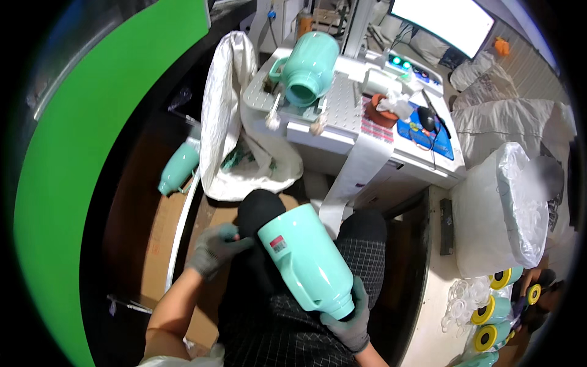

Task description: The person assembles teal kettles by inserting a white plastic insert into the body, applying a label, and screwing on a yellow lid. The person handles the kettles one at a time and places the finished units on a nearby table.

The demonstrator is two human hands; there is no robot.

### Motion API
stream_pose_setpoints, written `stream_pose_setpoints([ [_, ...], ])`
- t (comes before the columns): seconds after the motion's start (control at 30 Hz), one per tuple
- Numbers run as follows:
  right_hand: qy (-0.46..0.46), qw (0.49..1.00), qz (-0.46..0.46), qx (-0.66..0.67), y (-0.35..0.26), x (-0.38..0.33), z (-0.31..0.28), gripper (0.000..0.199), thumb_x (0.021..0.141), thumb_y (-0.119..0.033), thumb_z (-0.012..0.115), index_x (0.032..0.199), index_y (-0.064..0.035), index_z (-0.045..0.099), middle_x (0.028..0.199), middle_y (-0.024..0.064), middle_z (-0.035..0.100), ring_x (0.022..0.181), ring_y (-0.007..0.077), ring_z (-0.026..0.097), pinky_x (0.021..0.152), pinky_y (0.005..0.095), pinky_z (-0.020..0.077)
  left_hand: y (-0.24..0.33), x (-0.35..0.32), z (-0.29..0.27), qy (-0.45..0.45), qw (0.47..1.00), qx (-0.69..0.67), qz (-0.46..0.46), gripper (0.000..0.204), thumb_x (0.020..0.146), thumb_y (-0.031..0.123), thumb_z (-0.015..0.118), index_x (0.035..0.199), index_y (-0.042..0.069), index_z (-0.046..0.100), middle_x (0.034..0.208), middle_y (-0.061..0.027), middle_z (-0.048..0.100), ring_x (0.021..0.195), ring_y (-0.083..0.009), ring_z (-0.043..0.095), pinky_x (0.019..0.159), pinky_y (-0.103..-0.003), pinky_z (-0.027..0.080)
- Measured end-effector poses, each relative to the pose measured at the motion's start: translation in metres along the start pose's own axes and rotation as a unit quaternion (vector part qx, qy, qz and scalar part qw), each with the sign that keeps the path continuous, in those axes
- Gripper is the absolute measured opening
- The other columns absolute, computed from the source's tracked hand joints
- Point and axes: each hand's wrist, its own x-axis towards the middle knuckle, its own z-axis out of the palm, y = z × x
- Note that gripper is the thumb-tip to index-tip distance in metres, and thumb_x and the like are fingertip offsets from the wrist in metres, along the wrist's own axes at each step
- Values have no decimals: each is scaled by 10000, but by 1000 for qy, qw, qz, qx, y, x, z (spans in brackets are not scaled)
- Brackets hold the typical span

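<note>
A mint-green thermos jug (309, 260) lies slanted across my lap, its wide base toward my knees and its neck toward my right side. A small red and white label sticks to it near the base, above the handle. My right hand (353, 321), in a grey glove, grips the jug's neck. Left of the base, my left hand (215, 248) is apart from the jug, its thumb stretched toward it and its gloved fingers partly curled. Between thumb and fingers I see a gap; one fingertip looks greenish.
Another mint-green jug (309, 67) lies on the white workbench (348, 92), mouth toward me. A white sack (235, 134) stands left of the bench. One more jug (179, 168) lies farther left. At right are a lined bin (489, 214), clear plastic rings (465, 300) and yellow-ended jugs (489, 310).
</note>
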Motion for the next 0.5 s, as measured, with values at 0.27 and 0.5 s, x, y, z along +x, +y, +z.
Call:
stream_pose_setpoints([
  [0.27,70,826,183,528,-27,42,-37,1110,817,-642,747,1631,-101,220,1426,166,532,1111,307,673,727,359,614,108,129,-26,266,891,165,329,814,692,234,865,1402,108,488,1394,-163,527,1307,-413,490,1106,-514,400],
  [0.5,200,877,-38,435,-69,101,-75,1005,937,-537,640,1660,-69,122,1587,189,381,1411,360,458,1093,490,482,127,305,-19,258,729,437,460,591,903,178,605,1465,317,486,1517,-67,453,1415,-358,404,1124,-540,401],
])
